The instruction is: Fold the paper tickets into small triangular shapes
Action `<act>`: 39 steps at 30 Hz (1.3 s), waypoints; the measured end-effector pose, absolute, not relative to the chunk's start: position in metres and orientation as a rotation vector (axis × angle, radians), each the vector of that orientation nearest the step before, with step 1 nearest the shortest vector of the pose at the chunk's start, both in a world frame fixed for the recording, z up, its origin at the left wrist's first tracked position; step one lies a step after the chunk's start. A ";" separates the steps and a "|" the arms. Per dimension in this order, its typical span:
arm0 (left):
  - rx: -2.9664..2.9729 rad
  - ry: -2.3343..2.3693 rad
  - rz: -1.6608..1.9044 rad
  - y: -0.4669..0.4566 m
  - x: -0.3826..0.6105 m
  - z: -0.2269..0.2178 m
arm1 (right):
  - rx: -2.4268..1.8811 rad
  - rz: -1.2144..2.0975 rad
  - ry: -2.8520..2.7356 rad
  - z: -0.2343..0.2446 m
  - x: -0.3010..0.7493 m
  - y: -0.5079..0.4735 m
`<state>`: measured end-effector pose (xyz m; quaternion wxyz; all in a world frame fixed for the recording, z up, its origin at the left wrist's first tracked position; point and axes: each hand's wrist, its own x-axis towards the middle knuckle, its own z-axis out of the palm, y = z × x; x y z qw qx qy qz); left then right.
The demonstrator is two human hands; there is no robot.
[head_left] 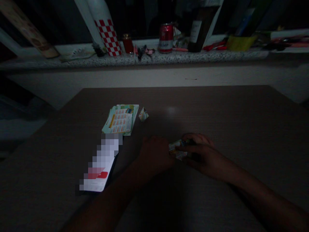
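A small folded piece of printed paper (178, 149) is between my two hands, low over the table. My left hand (155, 154) is curled at its left end, with the fingertips mostly in shadow. From the right, my right hand (205, 155) grips the same paper, index finger lying across it and thumb beneath. Farther back stands a small folded paper shape (144, 115) with the same kind of print. Beside it, to the left, lies a stack of printed calendar cards (122, 120).
A phone with a lit, partly blurred screen (98, 167) lies left of my left arm. Behind the dark wooden table (217, 109), a granite windowsill (149, 59) carries a red can (166, 38), a checkered bottle (108, 37), a dark bottle (196, 32) and a yellow pot (241, 42).
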<state>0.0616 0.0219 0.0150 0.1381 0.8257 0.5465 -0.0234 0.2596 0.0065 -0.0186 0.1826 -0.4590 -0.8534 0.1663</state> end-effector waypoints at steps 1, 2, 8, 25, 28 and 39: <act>2.368 1.590 -0.083 0.023 0.060 0.016 | -1.293 0.466 -2.409 -0.018 0.260 0.007; 2.350 1.597 -0.094 0.024 0.059 0.018 | -1.291 0.463 -2.410 -0.018 0.260 0.007; 2.249 1.602 -0.123 0.029 0.050 0.021 | -1.285 0.467 -2.408 -0.018 0.261 0.007; 2.425 1.305 0.337 0.015 0.039 0.013 | -1.242 0.495 -2.476 -0.013 0.263 0.007; 2.467 1.121 0.327 0.013 0.044 0.009 | -1.196 0.507 -2.471 -0.015 0.265 0.009; 2.565 1.000 0.676 0.015 0.047 -0.006 | -0.864 0.578 -2.227 -0.011 0.262 0.009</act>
